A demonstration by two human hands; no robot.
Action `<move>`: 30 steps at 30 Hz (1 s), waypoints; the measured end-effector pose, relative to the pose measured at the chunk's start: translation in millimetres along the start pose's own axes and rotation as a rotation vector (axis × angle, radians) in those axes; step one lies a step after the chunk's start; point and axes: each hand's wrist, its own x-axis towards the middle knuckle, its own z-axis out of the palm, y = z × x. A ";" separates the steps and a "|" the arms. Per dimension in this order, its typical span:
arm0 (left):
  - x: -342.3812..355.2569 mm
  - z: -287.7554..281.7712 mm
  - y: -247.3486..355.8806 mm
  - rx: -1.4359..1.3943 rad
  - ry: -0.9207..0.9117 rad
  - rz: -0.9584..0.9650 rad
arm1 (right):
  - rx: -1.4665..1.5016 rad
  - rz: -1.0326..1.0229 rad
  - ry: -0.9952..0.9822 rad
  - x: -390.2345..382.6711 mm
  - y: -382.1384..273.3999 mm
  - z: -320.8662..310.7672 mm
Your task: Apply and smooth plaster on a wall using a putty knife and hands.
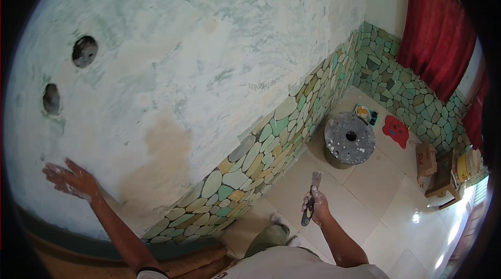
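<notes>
My left hand, dusted with white, has its fingers spread against or very close to the patchy plastered wall, low at the left. Above it the wall has two dark round holes, one over the other. A tan stain lies to the right of that hand. My right hand is closed round the dark handle of a putty knife, held over the tiled floor with the blade pointing up in the picture. Green stone cladding runs along the lower wall.
A grey speckled drum stands by the corner, with a small tray behind it and a red mat beside it. A cardboard box, wooden stool and yellow bucket stand at right below red curtains.
</notes>
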 end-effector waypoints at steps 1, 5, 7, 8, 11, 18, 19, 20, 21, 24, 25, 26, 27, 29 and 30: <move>-7.9 0.4 7.2 0.015 0.020 0.017 | -0.035 -0.006 -0.039 8.0 -1.4 0.5; -28.2 -2.6 35.5 0.045 0.014 -0.008 | -0.143 -0.030 -0.098 38.6 -22.3 14.8; -35.1 -6.2 34.4 0.118 0.002 -0.050 | -0.221 -0.015 -0.164 55.5 -41.0 29.9; -33.2 -5.5 35.1 0.149 0.006 -0.055 | -0.238 -0.004 -0.189 66.7 -48.0 38.9; -56.0 -4.1 50.2 0.166 0.007 -0.016 | -0.254 -0.018 -0.164 95.6 -70.6 56.1; -56.1 -5.8 83.6 0.024 -0.128 -0.094 | -0.387 -0.103 -0.258 147.4 -126.3 121.7; -57.8 -2.1 87.8 -0.015 -0.119 -0.118 | -0.374 -0.138 -0.302 153.6 -125.9 130.6; -56.2 -6.8 83.2 -0.034 -0.143 -0.116 | -0.353 -0.166 -0.346 156.3 -124.3 141.0; -56.1 -11.9 81.4 -0.057 -0.160 -0.142 | -0.373 -0.179 -0.344 156.2 -120.6 151.0; -57.3 -23.2 67.8 -0.141 -0.189 -0.123 | -0.478 -0.150 -0.508 145.1 -112.4 175.9; -58.2 -27.5 56.6 -0.119 -0.177 -0.131 | -0.443 -0.098 -0.571 138.5 -103.8 180.6; -58.6 -29.0 47.8 -0.112 -0.231 -0.072 | -0.454 -0.100 -0.591 132.9 -99.0 185.0; -56.2 -30.4 39.3 -0.109 -0.285 -0.011 | -0.482 -0.066 -0.634 125.9 -94.2 189.7; -44.8 -34.4 24.9 -0.082 -0.307 0.019 | -0.506 0.000 -0.693 112.0 -86.7 189.9; -37.6 -34.4 19.4 -0.071 -0.335 0.060 | -0.512 -0.005 -0.695 106.4 -84.4 187.1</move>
